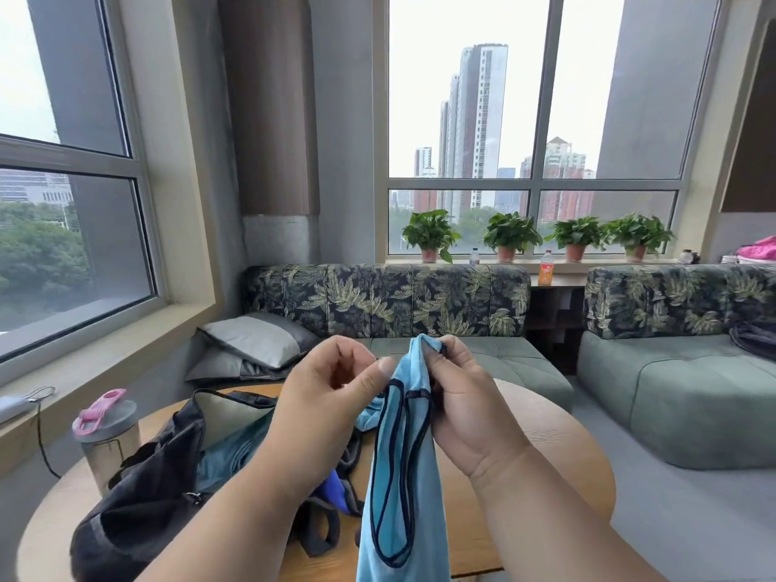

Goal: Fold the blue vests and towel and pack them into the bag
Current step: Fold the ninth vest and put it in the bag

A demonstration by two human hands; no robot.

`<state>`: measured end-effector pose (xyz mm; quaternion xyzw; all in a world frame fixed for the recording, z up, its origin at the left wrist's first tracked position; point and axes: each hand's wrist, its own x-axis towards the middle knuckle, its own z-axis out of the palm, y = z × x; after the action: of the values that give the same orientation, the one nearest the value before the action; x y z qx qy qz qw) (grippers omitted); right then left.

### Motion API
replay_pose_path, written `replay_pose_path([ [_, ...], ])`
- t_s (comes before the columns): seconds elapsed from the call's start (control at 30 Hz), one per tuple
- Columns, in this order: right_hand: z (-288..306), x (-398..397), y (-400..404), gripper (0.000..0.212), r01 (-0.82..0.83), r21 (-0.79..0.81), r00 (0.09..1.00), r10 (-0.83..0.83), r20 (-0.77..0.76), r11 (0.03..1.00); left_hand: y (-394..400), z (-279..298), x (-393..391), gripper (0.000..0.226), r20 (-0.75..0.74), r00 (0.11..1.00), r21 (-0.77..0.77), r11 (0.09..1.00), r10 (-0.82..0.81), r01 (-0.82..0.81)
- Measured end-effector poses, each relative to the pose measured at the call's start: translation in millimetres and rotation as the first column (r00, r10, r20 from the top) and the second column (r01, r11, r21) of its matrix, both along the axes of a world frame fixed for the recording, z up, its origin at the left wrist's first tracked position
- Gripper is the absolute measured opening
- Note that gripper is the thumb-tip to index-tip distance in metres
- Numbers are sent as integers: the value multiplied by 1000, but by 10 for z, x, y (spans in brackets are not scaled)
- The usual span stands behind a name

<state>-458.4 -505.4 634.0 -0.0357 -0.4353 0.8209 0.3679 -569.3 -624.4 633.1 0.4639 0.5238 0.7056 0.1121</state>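
Both hands hold the vest (399, 476) up over the table (546, 476): right hand (466, 405) grips its top, left hand (331, 396) pinches an edge. Limp, bunched fabric could slip or fold crooked beside the open bag (168, 468).

A corner room in daylight. Left wall: a large window (71, 203) onto trees. Far wall: a second window (541, 128) onto tall towers under a pale sky. Between them, a grey wall with a brown panel (273, 107). Four potted plants (430, 235) stand along the far sill (533, 260), with two bottles (546, 268) among them. Below the sill, two sofas (386, 300) with leaf-print backs and green seats, set apart by a wooden shelf (554, 317). Grey cushions (256, 342) lie at the left sofa's end. A round wooden worktop (546, 422) stands in front, over grey floor (688, 518).
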Motion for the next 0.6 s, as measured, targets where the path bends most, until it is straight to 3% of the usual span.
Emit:
replay_pose_path([
  [0.1, 2, -11, 25, 17, 70, 32, 998, -70, 2, 997, -121, -18, 174, 28, -288, 945, -55, 983, 155, -178],
  [0.23, -1, -56, 0, 19, 170, 49, 985, -171, 15, 984, -172, -99, 288, 27, -395, 868, -82, 930, 300, -358],
  [0.3, 5, -68, -2, 17, 202, 55, 979, -203, 12, 978, -168, -123, 320, 19, -379, 874, -119, 921, 304, -372],
  [0.4, 13, -69, 13, 25, 217, 57, 976, -218, 9, 974, -124, -127, 343, 11, -221, 926, -150, 928, 305, -342],
  [0.6, 1, -10, -12, 23, 193, 50, 981, -193, 1, 980, -34, -83, 300, 18, -76, 942, -207, 919, 328, -337],
])
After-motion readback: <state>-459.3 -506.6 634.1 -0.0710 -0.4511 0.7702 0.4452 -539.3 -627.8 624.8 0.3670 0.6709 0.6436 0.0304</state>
